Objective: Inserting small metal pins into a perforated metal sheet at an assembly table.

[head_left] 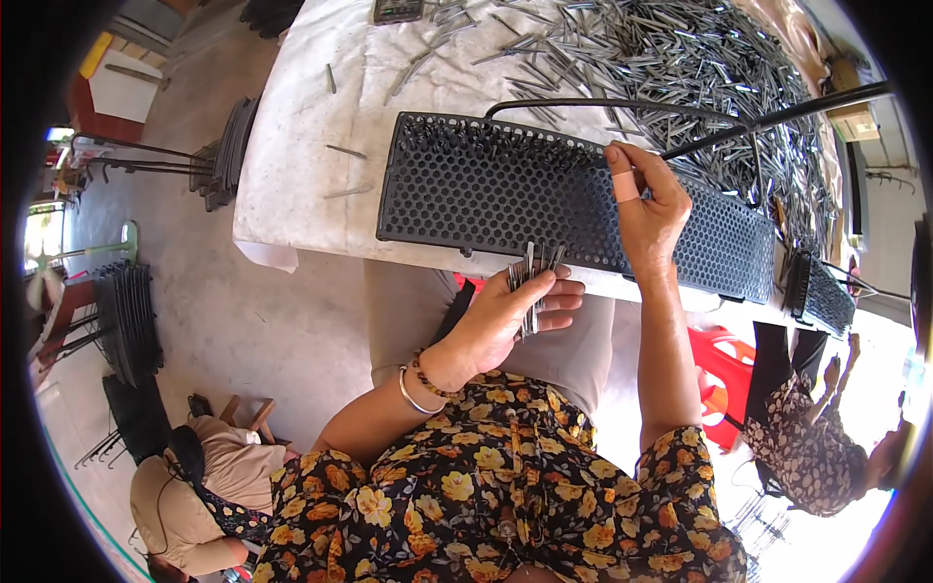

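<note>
My left hand [491, 321] is closed round a small bundle of thin grey metal strips [531, 291], just below the near edge of a black perforated panel [486, 189]. The panel has rows of round holes and lies tilted along the table's front edge. Dark strip ends stand in its holes along the far edge. Over the panel's middle, near that far edge, is my right hand [653, 204], thumb and fingers pinched together. A pale band wraps its thumb. Whatever is between those fingertips is too small to make out.
A large heap of dark strips [680, 68] covers the far right of the white-covered table [311, 175]. A black rod handle [777, 121] rises behind the panel. Dark panels hang at left [126, 311]. Other people sit at lower left [185, 496] and right [816, 437], near a red chair [719, 374].
</note>
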{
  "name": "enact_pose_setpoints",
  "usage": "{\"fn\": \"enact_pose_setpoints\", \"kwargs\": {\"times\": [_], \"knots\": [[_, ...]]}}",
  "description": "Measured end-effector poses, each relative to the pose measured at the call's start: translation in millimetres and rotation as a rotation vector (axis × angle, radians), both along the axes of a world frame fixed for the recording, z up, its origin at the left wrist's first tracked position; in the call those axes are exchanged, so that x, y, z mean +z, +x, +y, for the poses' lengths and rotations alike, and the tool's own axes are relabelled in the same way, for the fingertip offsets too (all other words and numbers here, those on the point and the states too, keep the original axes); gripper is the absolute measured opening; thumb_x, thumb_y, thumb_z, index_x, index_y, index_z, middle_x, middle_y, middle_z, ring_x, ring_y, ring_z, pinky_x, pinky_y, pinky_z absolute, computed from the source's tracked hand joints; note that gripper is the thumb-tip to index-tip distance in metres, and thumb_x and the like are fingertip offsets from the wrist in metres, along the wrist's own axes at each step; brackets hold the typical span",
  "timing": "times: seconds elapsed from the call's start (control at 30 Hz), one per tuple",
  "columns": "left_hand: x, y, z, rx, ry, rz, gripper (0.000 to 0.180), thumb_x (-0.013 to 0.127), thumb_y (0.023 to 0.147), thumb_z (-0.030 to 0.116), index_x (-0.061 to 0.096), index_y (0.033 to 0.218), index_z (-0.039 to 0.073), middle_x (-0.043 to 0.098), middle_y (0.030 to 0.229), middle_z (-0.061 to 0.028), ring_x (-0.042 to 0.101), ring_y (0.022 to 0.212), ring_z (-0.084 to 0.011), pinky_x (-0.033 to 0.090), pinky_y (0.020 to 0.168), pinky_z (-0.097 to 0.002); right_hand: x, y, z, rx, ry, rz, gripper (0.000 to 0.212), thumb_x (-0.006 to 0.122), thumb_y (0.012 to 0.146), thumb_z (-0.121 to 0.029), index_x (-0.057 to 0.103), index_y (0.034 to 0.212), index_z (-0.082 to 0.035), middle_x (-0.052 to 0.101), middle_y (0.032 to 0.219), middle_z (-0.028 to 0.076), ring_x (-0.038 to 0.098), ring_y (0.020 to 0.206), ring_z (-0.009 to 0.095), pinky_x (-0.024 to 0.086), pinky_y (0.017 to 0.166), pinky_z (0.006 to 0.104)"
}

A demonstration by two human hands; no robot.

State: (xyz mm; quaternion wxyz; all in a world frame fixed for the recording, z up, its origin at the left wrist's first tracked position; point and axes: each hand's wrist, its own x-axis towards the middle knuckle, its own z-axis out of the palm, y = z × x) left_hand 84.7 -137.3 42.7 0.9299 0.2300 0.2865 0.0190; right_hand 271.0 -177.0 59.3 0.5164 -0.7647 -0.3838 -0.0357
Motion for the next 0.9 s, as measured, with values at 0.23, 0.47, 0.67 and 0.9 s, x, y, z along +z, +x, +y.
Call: {"fn": "enact_pose_setpoints", "kwargs": {"times": [0.23,0.47,0.67,0.9], "knots": [[-1.7,-2.4,2.5,-0.020,-0.077,-0.005,0.029,0.050,0.096,0.021,0.053,0.116,0.001,0.062,0.111,-0.0163,0.061,0.103,-0.0252,0.054,0.084,-0.0379,-0.2,-2.8,2.8,-0.004,-0.014,-0.080,0.011,0.072,0.080,-0.008,0.069,0.089,-0.001,0.066,0.076,0.007,0.054,0.055,0.009,0.043,0.051,0.0213],[-0.4,-2.2,3.3,-0.049,-0.009,-0.022,0.030,0.051,0.096,0.021,0.053,0.119,0.001,0.062,0.112,-0.0158,0.062,0.103,-0.0239,0.054,0.082,-0.0356,-13.6,-3.2,0.6,0.060,-0.109,-0.221,0.013,0.072,0.078,-0.009,0.070,0.090,-0.004,0.063,0.086,0.006,0.060,0.062,0.016,0.048,0.054,0.0274],[3.5,-2.5,4.7,-0.015,0.003,-0.009,0.030,0.052,0.096,0.021,0.053,0.119,0.002,0.062,0.113,-0.0149,0.061,0.103,-0.0234,0.054,0.081,-0.0351,5.0,-15.9,-9.0,0.075,-0.135,0.034,0.018,0.074,0.077,-0.013,0.070,0.090,-0.002,0.061,0.080,0.005,0.049,0.055,0.010,0.041,0.051,0.0233],[6.3,1.7,2.9,-0.014,0.097,-0.046,0.031,0.052,0.096,0.022,0.053,0.120,0.002,0.061,0.114,-0.0149,0.061,0.104,-0.0240,0.054,0.081,-0.0350,12.0,-34.0,-39.3,0.385,-0.350,0.577,0.016,0.070,0.082,-0.012,0.069,0.091,0.001,0.065,0.077,0.003,0.053,0.060,0.007,0.043,0.054,0.0222]]}}
